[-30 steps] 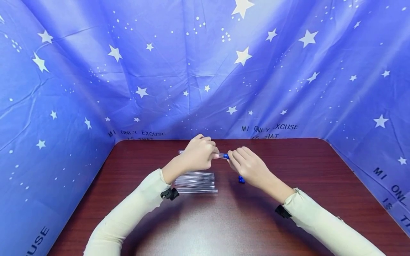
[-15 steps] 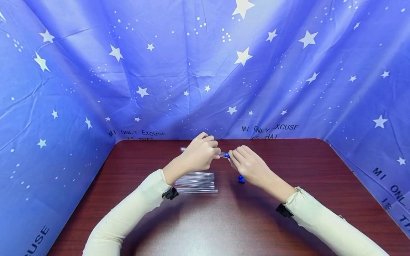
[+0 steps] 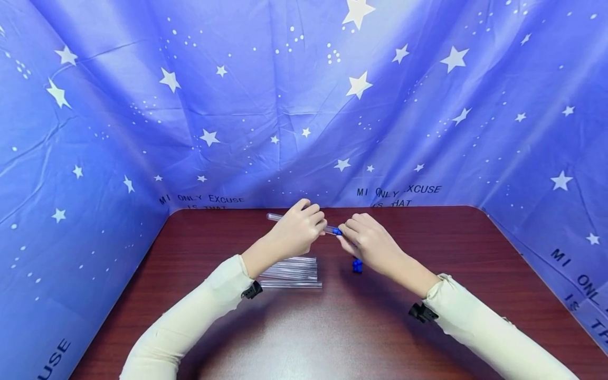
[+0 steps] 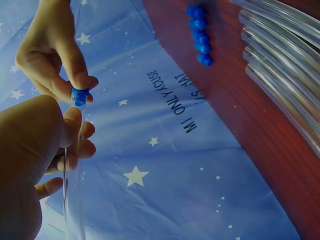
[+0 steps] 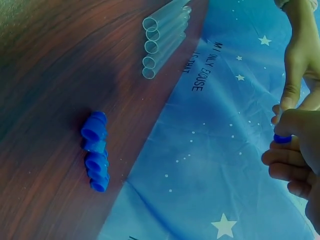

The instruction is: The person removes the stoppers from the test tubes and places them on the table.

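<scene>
My left hand point(image 3: 300, 228) grips a clear test tube point(image 3: 274, 217) in the air above the far part of the table. The tube slants down to the right, its rounded end poking out past the left hand. At its right end is a blue cap point(image 4: 79, 96), pinched between the thumb and fingers of my right hand point(image 3: 371, 244). The right wrist view shows the cap only partly, as the fingers cover much of it. How deep it sits on the tube cannot be told.
Several clear tubes point(image 5: 151, 47) lie side by side on the dark red table point(image 3: 266, 338), beneath the left forearm. Several blue caps point(image 5: 94, 132) lie in a short row under the right hand. A blue star-patterned curtain point(image 3: 285, 105) surrounds the table's back and sides.
The tube's left end has risen, so it tilts more steeply than before. My right hand has shifted slightly at the cap, and both hands have kept their hold.
</scene>
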Motion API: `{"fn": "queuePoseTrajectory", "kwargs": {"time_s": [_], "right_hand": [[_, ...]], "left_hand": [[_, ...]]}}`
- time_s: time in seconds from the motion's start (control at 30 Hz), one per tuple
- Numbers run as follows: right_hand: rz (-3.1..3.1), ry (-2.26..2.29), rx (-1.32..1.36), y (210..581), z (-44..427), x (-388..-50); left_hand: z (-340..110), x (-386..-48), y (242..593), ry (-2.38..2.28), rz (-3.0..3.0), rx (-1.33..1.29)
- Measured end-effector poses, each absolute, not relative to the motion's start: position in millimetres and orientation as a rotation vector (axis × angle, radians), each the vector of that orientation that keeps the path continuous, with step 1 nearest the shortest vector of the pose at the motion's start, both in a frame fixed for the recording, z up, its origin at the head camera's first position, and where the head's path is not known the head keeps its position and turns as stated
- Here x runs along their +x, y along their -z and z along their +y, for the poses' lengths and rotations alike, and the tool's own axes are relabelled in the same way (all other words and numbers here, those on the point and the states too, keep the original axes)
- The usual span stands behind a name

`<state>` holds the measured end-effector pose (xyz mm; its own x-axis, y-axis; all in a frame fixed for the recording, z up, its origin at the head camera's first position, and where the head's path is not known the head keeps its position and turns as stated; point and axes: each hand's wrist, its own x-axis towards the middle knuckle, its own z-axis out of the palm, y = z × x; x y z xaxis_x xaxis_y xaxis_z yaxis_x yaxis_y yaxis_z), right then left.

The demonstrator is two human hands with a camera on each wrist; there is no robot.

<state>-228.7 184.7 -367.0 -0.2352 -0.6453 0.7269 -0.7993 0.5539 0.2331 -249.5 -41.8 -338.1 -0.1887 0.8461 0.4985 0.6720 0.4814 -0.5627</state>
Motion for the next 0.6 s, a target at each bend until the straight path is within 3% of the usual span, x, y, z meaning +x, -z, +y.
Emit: {"fn": "queuePoseTrajectory", "kwargs": {"time_s": [0.6], "right_hand": [[-2.247, -0.552, 1.173, 362.7, 192.1, -228.1]], "left_hand": [[-43.8, -249.2, 344.4, -0.374, -1.771, -1.285]]}}
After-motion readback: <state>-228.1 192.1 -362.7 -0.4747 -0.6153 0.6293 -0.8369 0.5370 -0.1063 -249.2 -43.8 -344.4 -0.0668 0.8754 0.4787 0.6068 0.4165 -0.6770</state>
